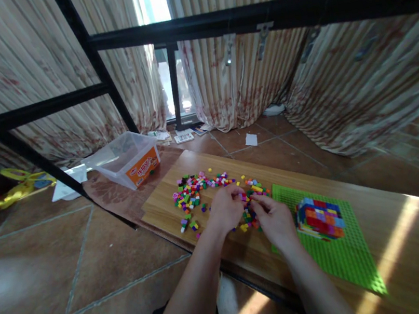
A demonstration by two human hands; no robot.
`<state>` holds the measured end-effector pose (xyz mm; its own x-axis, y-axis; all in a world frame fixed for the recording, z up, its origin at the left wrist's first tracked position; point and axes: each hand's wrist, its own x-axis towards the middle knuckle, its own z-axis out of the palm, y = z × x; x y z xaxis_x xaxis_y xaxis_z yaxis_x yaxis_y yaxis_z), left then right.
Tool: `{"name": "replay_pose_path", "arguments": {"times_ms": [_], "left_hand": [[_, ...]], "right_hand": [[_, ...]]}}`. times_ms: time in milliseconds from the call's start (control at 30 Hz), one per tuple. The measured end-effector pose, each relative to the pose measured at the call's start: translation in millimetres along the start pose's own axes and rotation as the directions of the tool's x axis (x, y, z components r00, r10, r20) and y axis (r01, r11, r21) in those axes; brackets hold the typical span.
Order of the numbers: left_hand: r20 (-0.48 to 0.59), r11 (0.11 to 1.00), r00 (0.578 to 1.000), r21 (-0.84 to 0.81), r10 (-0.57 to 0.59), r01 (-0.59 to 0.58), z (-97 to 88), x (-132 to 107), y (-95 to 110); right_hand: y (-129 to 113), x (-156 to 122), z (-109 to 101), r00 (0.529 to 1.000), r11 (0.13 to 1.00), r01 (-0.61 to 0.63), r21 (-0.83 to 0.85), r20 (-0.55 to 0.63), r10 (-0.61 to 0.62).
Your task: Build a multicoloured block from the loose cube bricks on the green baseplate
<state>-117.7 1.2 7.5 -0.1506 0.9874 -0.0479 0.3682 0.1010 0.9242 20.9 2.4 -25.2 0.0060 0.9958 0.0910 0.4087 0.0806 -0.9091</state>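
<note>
Red, yellow, green and pink bricks (187, 194) lie loose around the fingers, which bend toward them from both sides; from my remote view I cannot tell whether either set grips a brick or only touches the heap. The left hand (225, 211) covers the middle of the scatter, and its palm side is hidden from me. The right hand (276, 219) is just beside it, fingertips lost among small pieces too blurred to count. Both forearms run off the bottom of my picture, crossing the near edge of the table (415, 247).

Right of the right hand I have a green baseplate (340, 268), its left side partly covered by that hand and wrist. A multicoloured brick block (321, 218) stands on it, its far side out of my sight. Bare wood gives me room along the baseplate's far edge and rightward, where the table is cut off. Past its left end sits a translucent bin (112, 178) with an orange label. Beyond, a black bar (263, 16) crosses before striped curtains (218, 85).
</note>
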Motion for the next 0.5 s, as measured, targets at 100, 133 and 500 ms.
{"name": "replay_pose_path", "arguments": {"times_ms": [100, 133, 500], "left_hand": [[0.035, 0.999, 0.999, -0.04, 0.034, -0.033, 5.9, -1.7, 2.6], [0.05, 0.997, 0.997, -0.06, 0.057, -0.054, 9.1, -2.9, 3.9], [0.035, 0.951, 0.997, -0.304, 0.07, -0.056, 37.4, -13.7, 11.5]], "right_hand": [[-6.3, -3.0, -4.7, 0.999, 0.995, -0.034, 0.09, 0.014, 0.033], [-8.5, -4.5, -6.3, 0.998, 0.988, -0.053, 0.145, 0.023, 0.05], [-19.6, -13.4, -17.2, 0.979, 0.768, -0.143, 0.625, -0.023, 0.201]]}}
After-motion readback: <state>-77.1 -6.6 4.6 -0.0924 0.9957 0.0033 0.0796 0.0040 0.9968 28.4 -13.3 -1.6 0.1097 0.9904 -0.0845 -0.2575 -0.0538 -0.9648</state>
